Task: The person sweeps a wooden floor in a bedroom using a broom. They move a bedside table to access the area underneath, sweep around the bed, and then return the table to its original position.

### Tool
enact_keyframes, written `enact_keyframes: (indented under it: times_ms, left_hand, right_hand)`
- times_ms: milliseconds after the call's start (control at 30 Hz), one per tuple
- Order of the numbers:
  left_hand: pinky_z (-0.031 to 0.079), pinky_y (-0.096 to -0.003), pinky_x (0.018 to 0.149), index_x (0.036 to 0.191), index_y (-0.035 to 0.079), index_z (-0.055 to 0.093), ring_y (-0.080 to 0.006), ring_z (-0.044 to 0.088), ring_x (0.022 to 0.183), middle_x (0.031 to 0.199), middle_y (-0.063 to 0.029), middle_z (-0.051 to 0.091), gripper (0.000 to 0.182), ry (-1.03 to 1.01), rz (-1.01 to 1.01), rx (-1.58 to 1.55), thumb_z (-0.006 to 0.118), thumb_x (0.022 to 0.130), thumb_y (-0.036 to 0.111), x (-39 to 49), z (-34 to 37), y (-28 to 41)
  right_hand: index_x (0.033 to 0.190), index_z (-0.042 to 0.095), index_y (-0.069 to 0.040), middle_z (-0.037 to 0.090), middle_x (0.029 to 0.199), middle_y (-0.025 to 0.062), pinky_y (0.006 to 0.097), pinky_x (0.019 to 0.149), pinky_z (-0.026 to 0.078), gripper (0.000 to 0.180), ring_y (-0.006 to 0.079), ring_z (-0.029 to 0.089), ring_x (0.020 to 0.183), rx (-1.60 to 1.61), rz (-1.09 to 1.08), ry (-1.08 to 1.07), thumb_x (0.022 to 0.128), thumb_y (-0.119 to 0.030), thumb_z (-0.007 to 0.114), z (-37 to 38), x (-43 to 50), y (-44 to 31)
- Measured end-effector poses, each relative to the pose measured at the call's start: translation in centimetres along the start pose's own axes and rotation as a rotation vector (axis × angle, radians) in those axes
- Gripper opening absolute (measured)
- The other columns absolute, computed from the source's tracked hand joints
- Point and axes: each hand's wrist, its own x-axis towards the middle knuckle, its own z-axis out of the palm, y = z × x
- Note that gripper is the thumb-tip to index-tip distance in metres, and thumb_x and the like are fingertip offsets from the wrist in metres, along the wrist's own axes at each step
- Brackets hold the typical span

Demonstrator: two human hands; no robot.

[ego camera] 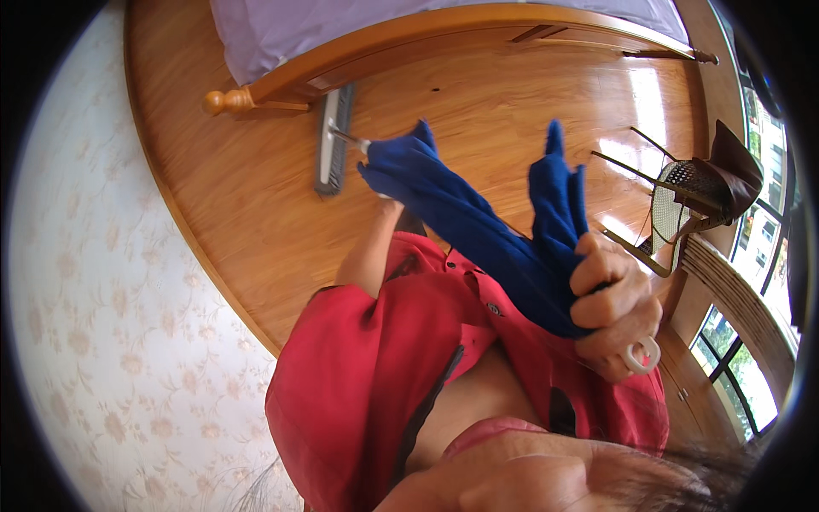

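Observation:
A dark blue cloth (473, 217) stretches across the middle of the view in long folds. My right hand (614, 307) grips its lower right end in a closed fist, and a thick white ring (642, 355) shows at the fingers. One loose end of the cloth stands up above that fist. My left forearm (365, 259) reaches up behind the other end; the cloth hides my left hand, so its hold cannot be seen. Beyond that end lies a flat mop (331, 144) with a grey fringe on the floor. Its metal pole runs behind the cloth.
A wooden bed frame (397, 48) with a lilac sheet (307, 32) spans the far side. To the right stands a chair (678, 198) with a mesh part and something dark brown on it, near windows (761, 237). Patterned wallpaper (128, 320) borders the wood floor (243, 192) at left.

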Motion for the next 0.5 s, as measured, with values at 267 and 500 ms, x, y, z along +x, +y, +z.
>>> enact_keyframes:
  times_ms: [267,500]
  left_hand:
    - [0.050,-0.0404,0.066,0.076,0.011,0.069,-0.0274,0.067,0.075,0.075,-0.0090,0.069,0.019,-0.028,0.056,0.132,0.069,0.083,0.028,8.5,8.8,-4.0]
    - [0.049,-0.0407,0.066,0.076,0.011,0.069,-0.0275,0.067,0.075,0.076,-0.0090,0.069,0.019,-0.059,0.080,0.095,0.069,0.083,0.028,6.6,21.1,3.7]
  right_hand:
    - [0.065,0.062,-0.009,0.053,0.075,0.0048,0.0392,0.059,0.033,0.020,0.0255,0.047,0.069,-0.151,0.151,0.187,0.078,-0.023,0.065,-6.4,-6.5,6.1]
    - [0.065,0.056,-0.013,0.045,0.080,0.0048,0.0433,0.074,0.034,0.021,0.0251,0.043,0.074,-0.296,0.180,0.204,0.079,-0.025,0.068,-13.3,-17.5,0.5]
